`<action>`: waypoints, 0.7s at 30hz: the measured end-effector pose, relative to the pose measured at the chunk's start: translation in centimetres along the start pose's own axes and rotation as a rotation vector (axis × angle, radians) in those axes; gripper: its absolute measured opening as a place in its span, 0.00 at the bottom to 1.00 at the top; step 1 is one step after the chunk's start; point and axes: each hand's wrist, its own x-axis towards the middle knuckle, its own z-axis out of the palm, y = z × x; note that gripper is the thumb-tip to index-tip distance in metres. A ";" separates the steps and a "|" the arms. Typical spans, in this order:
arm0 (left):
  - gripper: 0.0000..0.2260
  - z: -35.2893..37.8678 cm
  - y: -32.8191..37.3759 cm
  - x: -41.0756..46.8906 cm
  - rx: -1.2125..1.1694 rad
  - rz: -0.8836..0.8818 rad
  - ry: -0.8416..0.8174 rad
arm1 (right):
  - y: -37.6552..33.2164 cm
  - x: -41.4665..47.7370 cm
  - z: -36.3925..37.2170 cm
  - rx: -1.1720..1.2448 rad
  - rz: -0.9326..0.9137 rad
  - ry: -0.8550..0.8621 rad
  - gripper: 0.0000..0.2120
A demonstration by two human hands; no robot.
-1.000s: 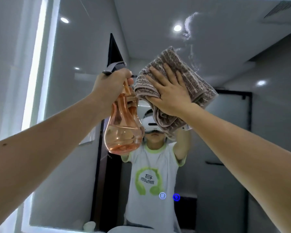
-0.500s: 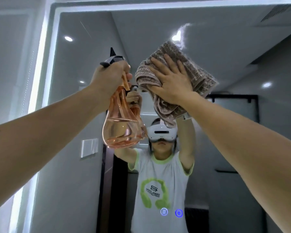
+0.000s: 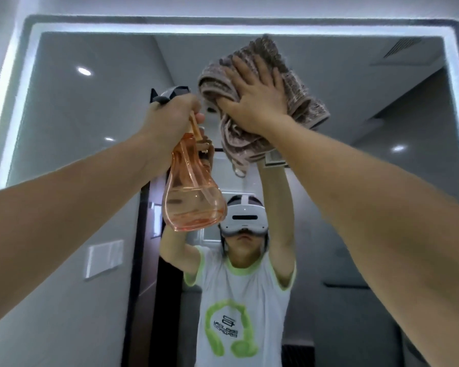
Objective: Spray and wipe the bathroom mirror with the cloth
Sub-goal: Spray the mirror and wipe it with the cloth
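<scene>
The bathroom mirror (image 3: 72, 160) fills the view, with a lit frame along its top and sides. My right hand (image 3: 257, 102) lies flat, fingers spread, pressing a bunched brown-grey cloth (image 3: 300, 86) against the upper middle of the glass, close under the top edge. My left hand (image 3: 170, 120) grips the neck and grey trigger head of a clear orange spray bottle (image 3: 194, 200), which hangs just left of the cloth with a little liquid at its bottom. The nozzle points toward the mirror.
The mirror's lit top edge (image 3: 223, 25) and left edge (image 3: 3, 102) border a pale wall. The glass reflects a person in a white shirt and headset, a dark door frame, a wall switch plate (image 3: 104, 258) and ceiling lights.
My right hand slid the cloth up the mirror toward its top edge. My view tilted up, so the lit top frame came into sight. The bottle stayed beside the cloth.
</scene>
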 end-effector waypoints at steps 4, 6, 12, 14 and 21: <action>0.02 1.2 -0.3 0.3 -0.035 -0.013 -0.037 | 1.5 0.2 -0.5 -0.013 0.034 0.010 0.30; 0.02 2.3 -0.5 0.3 -0.035 -0.012 -0.037 | 2.1 -0.2 -0.6 -0.009 0.033 0.018 0.30; 0.01 6.4 -0.3 -0.1 0.008 0.025 -0.030 | 6.0 -1.9 -1.2 -0.005 0.053 0.036 0.30; 0.01 7.6 -0.2 -0.1 -0.006 0.010 -0.023 | 7.4 -2.7 -1.3 -0.008 0.062 0.035 0.30; 0.02 11.3 -0.4 -0.5 -0.038 -0.024 -0.067 | 12.9 -5.7 -2.3 -0.032 0.115 0.027 0.30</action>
